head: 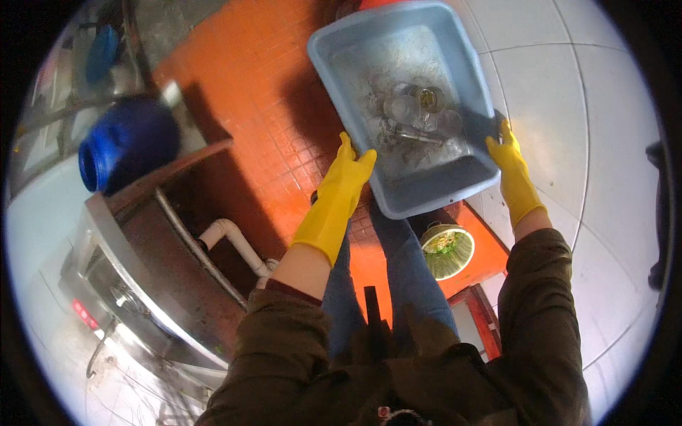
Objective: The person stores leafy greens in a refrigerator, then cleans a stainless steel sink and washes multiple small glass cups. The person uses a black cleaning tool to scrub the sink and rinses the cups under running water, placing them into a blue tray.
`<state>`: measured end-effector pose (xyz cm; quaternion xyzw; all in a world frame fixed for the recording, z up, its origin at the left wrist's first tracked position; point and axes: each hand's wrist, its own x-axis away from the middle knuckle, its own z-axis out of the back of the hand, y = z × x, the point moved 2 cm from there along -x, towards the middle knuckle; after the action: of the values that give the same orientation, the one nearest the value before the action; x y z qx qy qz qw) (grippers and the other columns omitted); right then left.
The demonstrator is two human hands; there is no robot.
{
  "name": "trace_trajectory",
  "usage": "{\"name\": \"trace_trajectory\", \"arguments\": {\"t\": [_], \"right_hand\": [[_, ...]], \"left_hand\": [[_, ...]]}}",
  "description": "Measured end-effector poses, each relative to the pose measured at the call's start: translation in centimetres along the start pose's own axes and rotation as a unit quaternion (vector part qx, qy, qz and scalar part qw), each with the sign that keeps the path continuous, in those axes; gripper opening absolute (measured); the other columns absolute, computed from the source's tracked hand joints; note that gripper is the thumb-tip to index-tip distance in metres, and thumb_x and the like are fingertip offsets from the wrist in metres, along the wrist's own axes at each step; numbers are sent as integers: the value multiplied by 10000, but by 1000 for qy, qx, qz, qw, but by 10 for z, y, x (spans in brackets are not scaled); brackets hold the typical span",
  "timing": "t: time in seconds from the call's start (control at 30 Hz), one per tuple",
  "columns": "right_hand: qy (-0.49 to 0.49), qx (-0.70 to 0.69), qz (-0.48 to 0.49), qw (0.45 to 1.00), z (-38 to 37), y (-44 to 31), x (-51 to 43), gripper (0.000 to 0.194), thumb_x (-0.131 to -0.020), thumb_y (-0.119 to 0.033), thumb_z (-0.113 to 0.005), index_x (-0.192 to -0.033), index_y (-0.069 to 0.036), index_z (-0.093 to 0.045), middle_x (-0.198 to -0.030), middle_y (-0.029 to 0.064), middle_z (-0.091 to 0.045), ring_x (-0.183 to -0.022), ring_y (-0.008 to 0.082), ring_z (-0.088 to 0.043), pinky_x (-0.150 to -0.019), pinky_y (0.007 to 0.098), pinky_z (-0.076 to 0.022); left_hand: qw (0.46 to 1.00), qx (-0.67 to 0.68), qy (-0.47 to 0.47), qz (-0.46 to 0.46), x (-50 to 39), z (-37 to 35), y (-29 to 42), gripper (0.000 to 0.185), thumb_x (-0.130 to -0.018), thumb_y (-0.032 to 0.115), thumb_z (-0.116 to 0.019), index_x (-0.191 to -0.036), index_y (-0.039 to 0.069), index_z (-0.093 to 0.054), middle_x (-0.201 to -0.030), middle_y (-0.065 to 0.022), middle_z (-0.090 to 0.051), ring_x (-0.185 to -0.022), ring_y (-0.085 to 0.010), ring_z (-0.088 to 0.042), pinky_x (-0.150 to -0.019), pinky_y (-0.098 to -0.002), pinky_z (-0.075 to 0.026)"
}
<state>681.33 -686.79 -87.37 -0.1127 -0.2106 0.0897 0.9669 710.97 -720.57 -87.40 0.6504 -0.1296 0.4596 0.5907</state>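
Observation:
A large blue-grey plastic tub (pixel 426 194) is held up in front of me by its two long sides. My left hand (pixel 341 197), in a yellow rubber glove, grips the left rim near the lower corner. On the opposite rim is my right hand (pixel 514 175), gloved the same way; its fingers are partly hidden behind the wall. Several clear cups or glasses (pixel 402 109) lie together on the tub's dirty bottom. One of them (pixel 428 99) has something yellowish in it. A clear slender item (pixel 421 135) lies beside them.
Below the tub, a bin (pixel 447 261) with food scraps stands on the orange tiled floor (pixel 240 80). To the left are a metal sink (pixel 144 282), a white drain pipe (pixel 234 234) and a blue plastic barrel (pixel 133 144). A white tiled wall (pixel 613 160) rises at the right.

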Motion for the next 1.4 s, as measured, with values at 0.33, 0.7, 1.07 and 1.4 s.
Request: {"name": "trace_trajectory", "arguments": {"t": [0.33,0.7,1.07,1.4], "right_hand": [[-16,-280,-95,955,-11,15,-32,401,-879,-208,-816,-1221,-36,-698,-956,45,-710,-816,155,-626,-730,341,-510],[-34,-180,-85,979,178,-143,180,390,-950,-225,-745,-1286,-49,-652,-1080,61,-712,-969,165,-627,-895,307,-493],[-83,-251,196,944,281,-241,455,367,-929,-128,-760,-1280,-63,-678,-1043,41,-712,-884,139,-639,-826,301,-525],[-363,-169,570,717,235,-326,629,351,-935,-65,-729,-1274,-15,-649,-996,58,-694,-829,148,-645,-757,299,-539]], "left_hand": [[966,226,103,75,6,-31,26,533,-979,8,-598,-1500,14,-482,-1381,-141,-642,-1220,-279,-616,-1062,-403,-471],[917,370,148,-4,237,27,51,495,-946,3,-612,-1438,9,-560,-1267,-84,-690,-1134,-202,-641,-991,-350,-497],[827,493,243,-117,627,61,-36,328,-954,-28,-681,-1270,58,-688,-1119,-27,-731,-1046,-136,-656,-919,-320,-520],[655,530,475,-253,934,-62,-174,232,-1006,208,-691,-1164,40,-673,-983,-6,-630,-927,-118,-555,-833,-309,-451]]}}
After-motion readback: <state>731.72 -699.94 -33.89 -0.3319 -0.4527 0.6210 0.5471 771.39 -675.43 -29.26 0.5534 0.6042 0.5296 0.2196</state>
